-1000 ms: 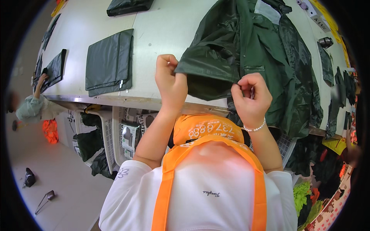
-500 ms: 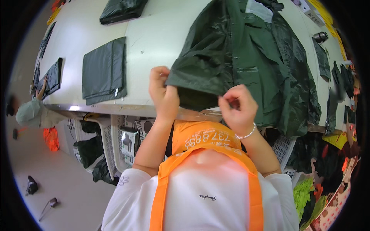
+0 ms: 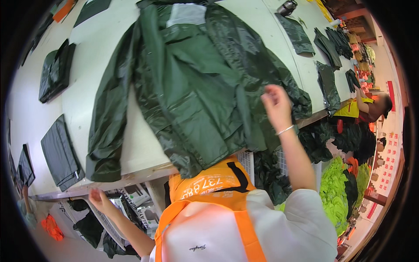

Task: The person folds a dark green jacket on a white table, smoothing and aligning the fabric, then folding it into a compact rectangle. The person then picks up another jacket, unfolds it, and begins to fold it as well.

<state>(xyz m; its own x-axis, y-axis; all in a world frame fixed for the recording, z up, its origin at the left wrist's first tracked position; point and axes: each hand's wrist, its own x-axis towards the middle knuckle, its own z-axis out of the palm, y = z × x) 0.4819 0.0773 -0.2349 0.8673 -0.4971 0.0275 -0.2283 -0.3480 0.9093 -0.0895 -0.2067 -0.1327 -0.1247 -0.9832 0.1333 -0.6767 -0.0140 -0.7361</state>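
Note:
A dark green rain jacket [image 3: 196,83] lies spread on the table, its front open and a pale patch showing inside the collar. One sleeve runs down along its left side to a cuff by the table's front edge. My left hand [image 3: 101,201] is off the table, just below that cuff and apart from it, with its fingers loosely extended and empty. Over the right side of the jacket hovers my right hand [image 3: 278,107], near the other sleeve. Its fingers are half bent and apart, with nothing seen between them.
Folded dark green garments [image 3: 62,153] lie to the left on the white table [image 3: 139,148]; more are at the right beside a dark bottle [image 3: 287,8]. Under the table are crates and bagged packages [image 3: 146,214]. Bright green clothing [image 3: 334,192] is piled at right. A co-worker [image 3: 375,107] stands beyond.
Both hands have let go of the left sleeve's cuff and moved apart, left hand down and left, right hand over the jacket's right side. The view has turned to the right.

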